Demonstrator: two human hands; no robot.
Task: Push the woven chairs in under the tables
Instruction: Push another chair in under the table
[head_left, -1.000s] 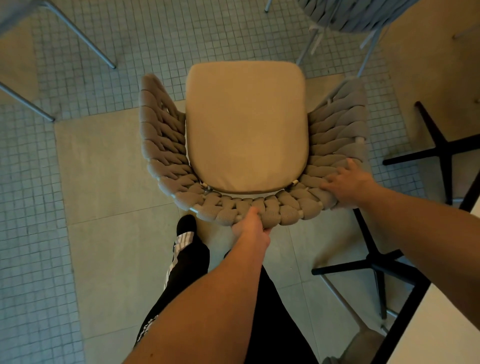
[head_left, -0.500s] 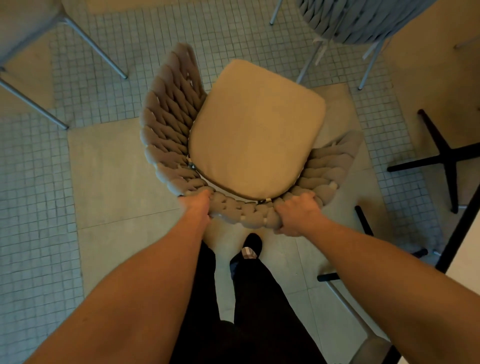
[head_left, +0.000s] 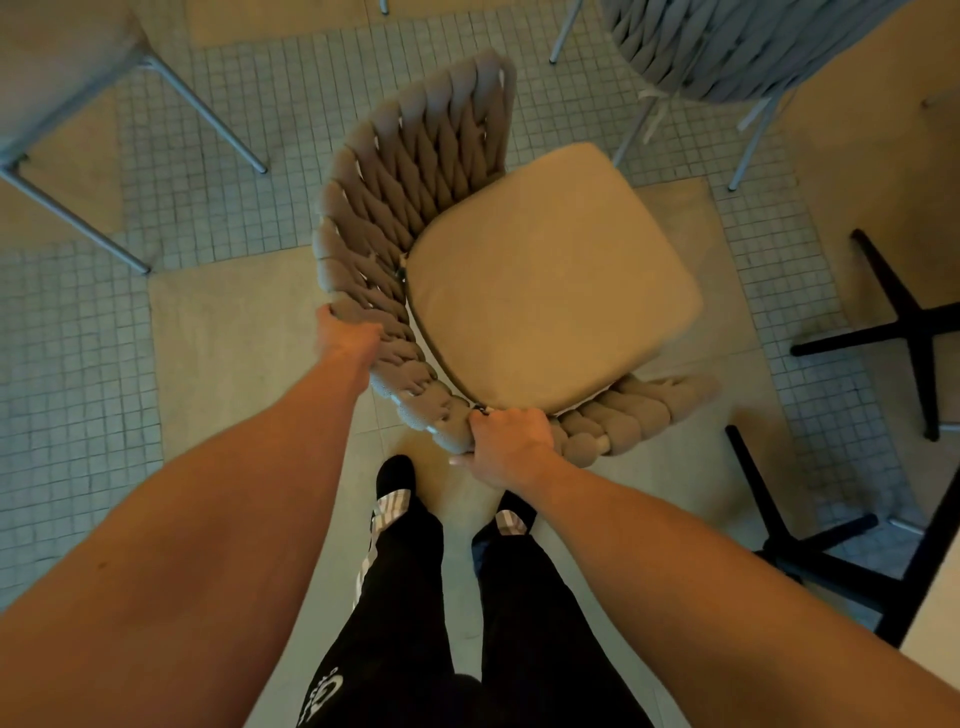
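Second woven chair (head_left: 737, 47) cut off above.

Open floor (head_left: 228, 364) is lying left of the woven chair (head_left: 415, 171); a second woven chair (head_left: 727, 47) and black desk legs (head_left: 904, 322) are crowding its far and right sides.
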